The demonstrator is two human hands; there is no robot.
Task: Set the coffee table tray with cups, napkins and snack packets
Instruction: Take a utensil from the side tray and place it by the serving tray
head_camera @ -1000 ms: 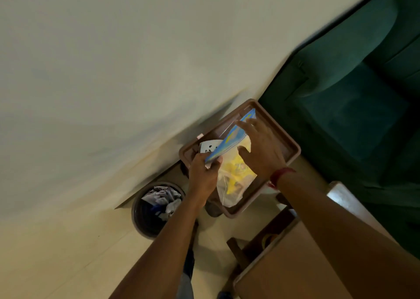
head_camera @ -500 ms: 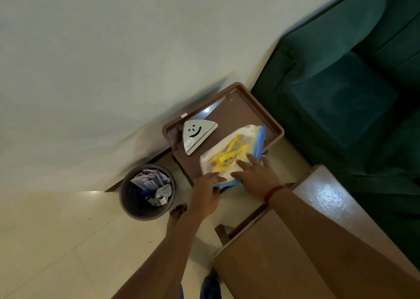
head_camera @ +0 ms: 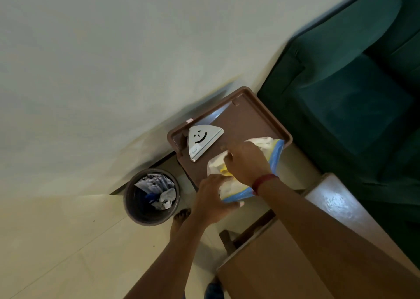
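A brown tray [head_camera: 250, 117] sits by the wall next to the green sofa. A blue, white and yellow snack packet [head_camera: 270, 148] lies flat across the tray's near right part. My left hand [head_camera: 211, 198] grips the packet's near corner at the tray edge. My right hand [head_camera: 245, 162] presses on top of the packet, fingers spread and curled over it. A silver triangular napkin holder [head_camera: 202, 141] with a smiley cut-out lies in the tray's left part, apart from both hands. No cups are visible.
A dark round waste bin [head_camera: 151, 196] with crumpled paper stands on the floor left of the tray. A wooden table [head_camera: 284, 264] fills the lower right. The green sofa [head_camera: 352, 83] is at right. A bare foot [head_camera: 179, 219] is beside the bin.
The packet went from tilted up between my hands to lying flat on the tray. My right hand has moved onto it, and the napkin holder is uncovered.
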